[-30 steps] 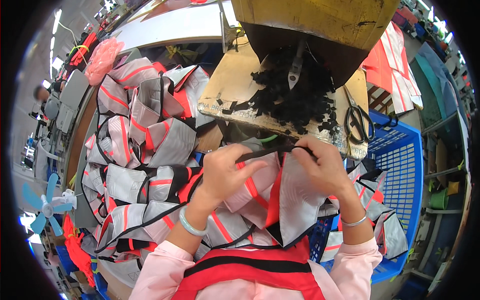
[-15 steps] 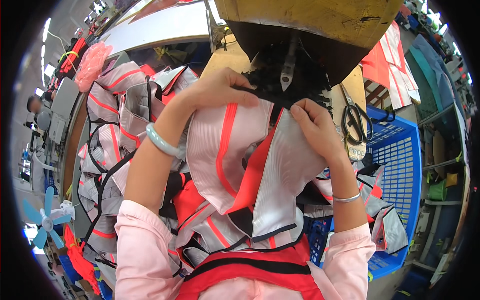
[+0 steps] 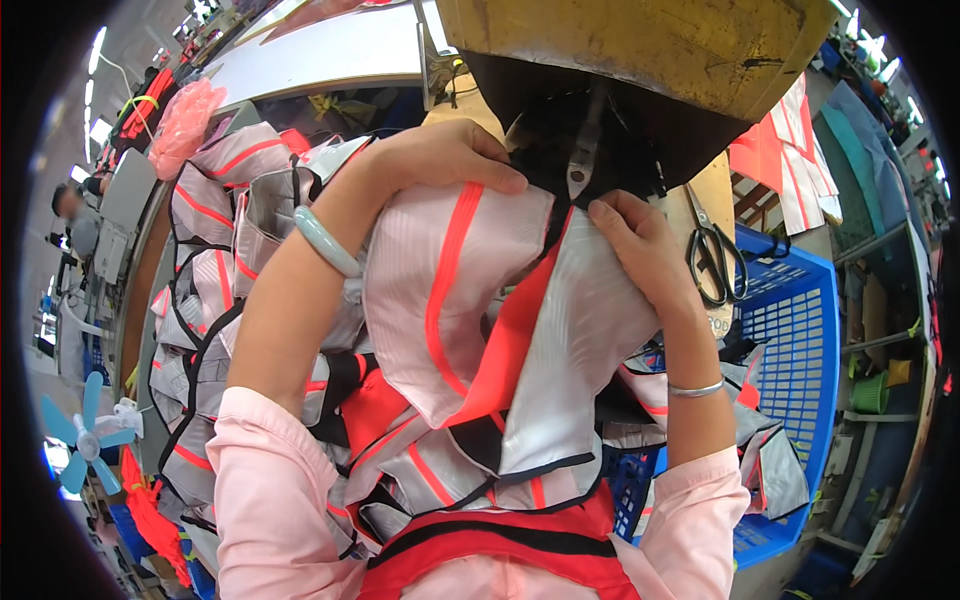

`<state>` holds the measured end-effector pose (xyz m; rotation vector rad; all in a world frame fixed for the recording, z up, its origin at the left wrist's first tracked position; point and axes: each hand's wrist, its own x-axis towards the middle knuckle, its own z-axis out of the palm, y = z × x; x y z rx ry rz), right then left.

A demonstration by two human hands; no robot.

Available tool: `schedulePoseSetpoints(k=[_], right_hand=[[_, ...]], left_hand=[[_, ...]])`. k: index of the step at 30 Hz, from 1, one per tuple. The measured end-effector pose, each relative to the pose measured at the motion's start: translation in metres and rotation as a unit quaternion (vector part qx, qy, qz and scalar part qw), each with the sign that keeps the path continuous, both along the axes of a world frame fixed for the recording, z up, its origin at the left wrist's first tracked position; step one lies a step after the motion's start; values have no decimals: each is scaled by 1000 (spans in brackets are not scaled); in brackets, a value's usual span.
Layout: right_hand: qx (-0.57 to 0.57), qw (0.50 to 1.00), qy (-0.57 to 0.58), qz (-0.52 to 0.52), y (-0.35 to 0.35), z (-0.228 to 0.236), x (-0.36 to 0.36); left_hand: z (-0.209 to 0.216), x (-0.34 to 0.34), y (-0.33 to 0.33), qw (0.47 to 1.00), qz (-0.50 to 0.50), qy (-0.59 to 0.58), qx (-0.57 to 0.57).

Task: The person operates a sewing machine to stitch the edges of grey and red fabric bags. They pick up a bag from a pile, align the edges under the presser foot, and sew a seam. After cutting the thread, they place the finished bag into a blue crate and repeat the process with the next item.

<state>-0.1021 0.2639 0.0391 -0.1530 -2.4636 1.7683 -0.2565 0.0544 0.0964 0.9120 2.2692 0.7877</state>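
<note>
"So, what fills most of your feed?"

"From my desk, the heap (image 3: 205, 275) of striped pieces down the left of the frame. I'd guess it sits there to be within easy reach. Next comes the yellow hood (image 3: 640, 50), top centre, overhanging the spot where both hands meet. At the right I have the blue basket (image 3: 815, 365), with similar pieces in it, probably parked there for the same reason."

"And the cloth (image 3: 565, 330)?"

"Mid-frame, silver with red stripes, hanging below both hands. I think it's held by its upper edge so the weight drops clear and the edge comes up under the hood."

"Where is it against the fingers?"

"The left hand (image 3: 455, 165) pinches it at upper centre, thumb lying on the near face; I can't see those fingertips behind it. The right hand (image 3: 635, 235) grips the other side of the edge, thumb on top, fingers curled, just right of centre. Between the two, I see the cloth dip into a dark notch."

"Anything smaller?"

"Scissors (image 3: 711, 234), right of the right hand, unheld; perhaps laid there to be handy. Then the metal tip (image 3: 577, 172) under the hood, between the hands, right above that notch. I can't tell whether it touches the cloth."
</note>
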Motion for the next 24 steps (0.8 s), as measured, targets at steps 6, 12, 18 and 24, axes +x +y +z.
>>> schedulePoseSetpoints(k=[6, 12, 18, 24], right_hand=[[36, 994, 47, -96, 15, 10, 10], [-131, 908, -84, 389, 25, -13, 102], [-184, 982, -24, 27, -16, 2, 92], [-175, 984, -1, 7, -24, 1, 55]], left_hand=[[1, -15, -25, 1000, -13, 16, -3], [-6, 36, -35, 995, -71, -64, 41], [-5, 67, -21, 989, -112, -45, 88], [-4, 65, -12, 991, -101, -20, 79]])
